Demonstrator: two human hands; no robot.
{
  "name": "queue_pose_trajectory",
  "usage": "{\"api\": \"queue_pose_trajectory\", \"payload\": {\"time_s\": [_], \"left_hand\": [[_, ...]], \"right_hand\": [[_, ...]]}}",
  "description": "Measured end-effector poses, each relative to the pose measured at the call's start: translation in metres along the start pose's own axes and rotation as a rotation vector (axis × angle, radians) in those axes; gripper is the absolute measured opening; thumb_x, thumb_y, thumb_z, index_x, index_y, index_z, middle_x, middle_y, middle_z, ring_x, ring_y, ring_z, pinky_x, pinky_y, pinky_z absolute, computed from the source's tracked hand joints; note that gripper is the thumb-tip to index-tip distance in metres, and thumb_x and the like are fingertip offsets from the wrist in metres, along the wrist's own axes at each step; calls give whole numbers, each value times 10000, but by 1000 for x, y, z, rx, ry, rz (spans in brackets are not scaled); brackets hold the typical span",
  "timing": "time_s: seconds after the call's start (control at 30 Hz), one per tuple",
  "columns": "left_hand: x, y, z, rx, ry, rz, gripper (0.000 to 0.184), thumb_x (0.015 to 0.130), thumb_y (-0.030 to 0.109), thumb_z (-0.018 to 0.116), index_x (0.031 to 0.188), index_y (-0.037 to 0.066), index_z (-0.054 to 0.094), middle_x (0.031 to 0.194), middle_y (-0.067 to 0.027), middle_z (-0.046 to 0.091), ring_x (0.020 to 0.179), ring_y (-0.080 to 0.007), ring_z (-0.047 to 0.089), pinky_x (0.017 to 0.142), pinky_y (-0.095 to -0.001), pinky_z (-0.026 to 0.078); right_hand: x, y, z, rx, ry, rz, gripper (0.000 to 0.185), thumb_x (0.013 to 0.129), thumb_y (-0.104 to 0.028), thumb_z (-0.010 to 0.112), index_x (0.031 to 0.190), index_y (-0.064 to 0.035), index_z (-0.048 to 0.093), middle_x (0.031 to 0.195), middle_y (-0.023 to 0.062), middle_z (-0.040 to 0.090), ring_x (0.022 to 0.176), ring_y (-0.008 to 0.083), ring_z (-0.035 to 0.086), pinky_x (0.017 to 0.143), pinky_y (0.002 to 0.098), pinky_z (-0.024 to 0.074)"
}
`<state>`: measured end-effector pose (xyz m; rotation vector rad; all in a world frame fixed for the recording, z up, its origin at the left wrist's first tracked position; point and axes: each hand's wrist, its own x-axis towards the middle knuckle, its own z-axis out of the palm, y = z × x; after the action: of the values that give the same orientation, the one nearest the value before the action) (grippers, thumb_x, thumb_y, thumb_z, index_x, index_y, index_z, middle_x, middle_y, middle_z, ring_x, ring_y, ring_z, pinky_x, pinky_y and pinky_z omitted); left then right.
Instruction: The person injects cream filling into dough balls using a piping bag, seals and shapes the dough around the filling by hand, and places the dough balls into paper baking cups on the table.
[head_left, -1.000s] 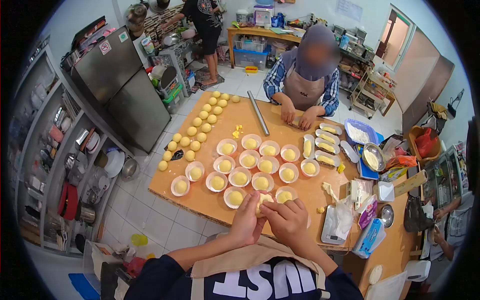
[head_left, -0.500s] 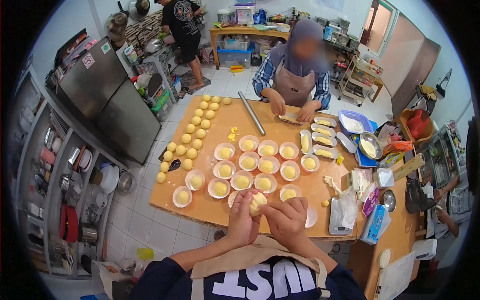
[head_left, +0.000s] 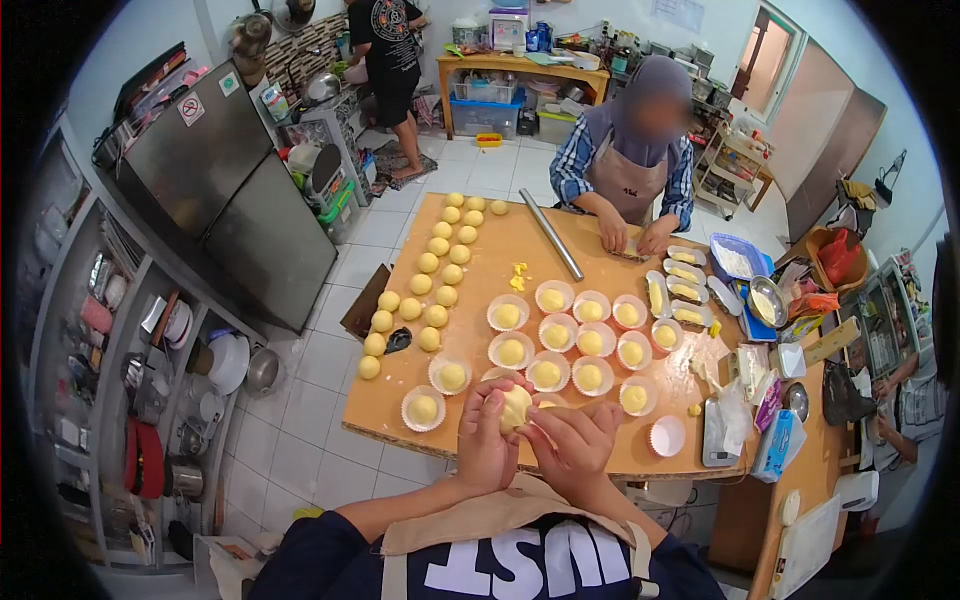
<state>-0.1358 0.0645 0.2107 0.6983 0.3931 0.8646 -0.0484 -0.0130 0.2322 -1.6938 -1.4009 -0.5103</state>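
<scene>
A pale yellow dough ball [head_left: 516, 408] is held up above the near edge of the table. My left hand [head_left: 488, 440] wraps round it from the left and below. The fingers of my right hand [head_left: 575, 440] pinch at its right side. Just beyond my hands stand several paper cups, each with a dough ball in it, such as this filled cup [head_left: 546, 375]. A paper cup without dough [head_left: 667, 436] sits to the right of my right hand.
Rows of bare dough balls [head_left: 421, 284] lie on the table's left, near a rolling pin [head_left: 552, 235]. Across the table, a co-worker [head_left: 632, 150] handles a small oblong tin. A kitchen scale [head_left: 718, 440] and tissue pack [head_left: 778, 445] stand at right.
My view has turned left, so the table sits further right in the picture. My right fingers have come closer round the dough, which stays in both hands.
</scene>
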Motion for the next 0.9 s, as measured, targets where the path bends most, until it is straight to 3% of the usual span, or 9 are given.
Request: {"api": "queue_pose_trajectory", "payload": {"time_s": [0.13, 0.23, 0.33, 0.37, 0.43, 0.53, 0.63, 0.73, 0.9], "left_hand": [[10, 12, -22, -54, -158, 33, 211, 976, 185, 384, 1126, 56, 459, 1155, -99, 505, 1083, -229, 510, 929, -395, 440], [12, 24, -23, -98, -40, -169, 290, 989, 242, 361, 1220, 83, 432, 1203, -84, 498, 1099, -219, 507, 961, -401, 417], [34, 36, -46, -422, -211, -830, 374, 998, 341, 315, 1277, 109, 406, 1239, -64, 490, 1114, -199, 499, 989, -398, 392], [36, 34, -50, -438, -211, -896, 383, 998, 364, 311, 1255, 101, 419, 1209, -69, 506, 1096, -201, 513, 970, -388, 413], [40, 30, -54, -467, -211, -1025, 411, 996, 409, 303, 1209, 86, 443, 1149, -78, 540, 1059, -205, 541, 931, -369, 455], [39, 30, -50, -330, -3, -817, 410, 1000, 409, 290, 1200, 87, 445, 1129, -75, 539, 1054, -205, 542, 910, -361, 460], [38, 30, -53, -238, -82, -578, 379, 1011, 371, 265, 1195, 90, 439, 1124, -74, 535, 1049, -209, 543, 896, -356, 460], [28, 33, -41, -159, -120, -418, 378, 1005, 375, 259, 1240, 111, 393, 1162, -72, 514, 1132, -215, 486, 968, -383, 393], [26, 33, -41, -191, -139, -387, 377, 1004, 374, 262, 1232, 105, 395, 1164, -76, 514, 1119, -231, 497, 966, -390, 400]], "right_hand": [[7, -18, 19, -38, -38, -12, 166, 644, -110, 707, 803, -158, 695, 779, -45, 642, 669, 149, 488, 679, 329, 308], [14, -17, 24, -69, -83, -24, 178, 639, -150, 661, 816, -160, 669, 801, -52, 630, 678, 152, 501, 694, 327, 336], [19, -7, 20, -93, -331, -94, 222, 632, -170, 633, 852, -153, 652, 819, -44, 622, 698, 159, 524, 715, 331, 359], [21, -5, 20, -100, -442, -131, 237, 630, -170, 630, 865, -148, 649, 823, -38, 621, 706, 162, 532, 722, 334, 365], [17, -7, 23, -106, -445, -78, 194, 664, -121, 646, 856, -139, 667, 827, -29, 636, 723, 168, 547, 749, 345, 373], [11, -11, 32, -141, -298, -7, 218, 671, -128, 639, 888, -134, 657, 835, -23, 635, 739, 158, 557, 740, 346, 372], [16, -25, 40, -180, -172, 28, 228, 675, -137, 641, 903, -128, 649, 828, -20, 636, 737, 152, 558, 721, 344, 364], [13, -29, 45, -176, -105, 33, 232, 684, -128, 691, 914, -114, 665, 808, -3, 649, 707, 175, 554, 729, 362, 364], [15, -25, 39, 39, -132, 221, 263, 677, -109, 740, 929, -114, 667, 803, 3, 641, 740, 178, 521, 716, 360, 358]]}}
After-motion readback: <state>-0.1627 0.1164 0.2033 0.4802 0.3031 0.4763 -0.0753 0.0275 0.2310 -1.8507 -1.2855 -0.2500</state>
